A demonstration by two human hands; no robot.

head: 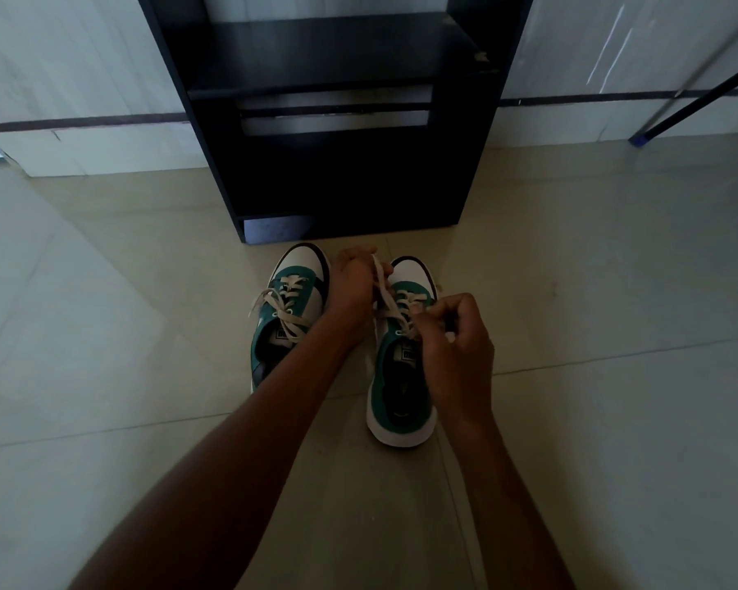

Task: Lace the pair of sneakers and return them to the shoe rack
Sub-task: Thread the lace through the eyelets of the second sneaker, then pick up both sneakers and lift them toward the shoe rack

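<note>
A: Surface and room?

B: Pale glossy floor tiles [146,376] with thin grout lines. Black shoe rack [337,121] at 12 o'clock, against a light wall [60,57] with a dark stripe. Slanted metal leg [695,100] at 2 o'clock.

A: Sneakers?

B: Both on the floor just before the rack, toes toward it. Left sneaker [288,317] laced, ends loose. Right sneaker [401,376] at its 3 o'clock, near, apart.

A: Hands?

B: Left hand [352,278] curled, gripping the white lace [382,287] between the toes. Right hand [461,334] curled, pinching the lace at the right sneaker's eyelets.
</note>
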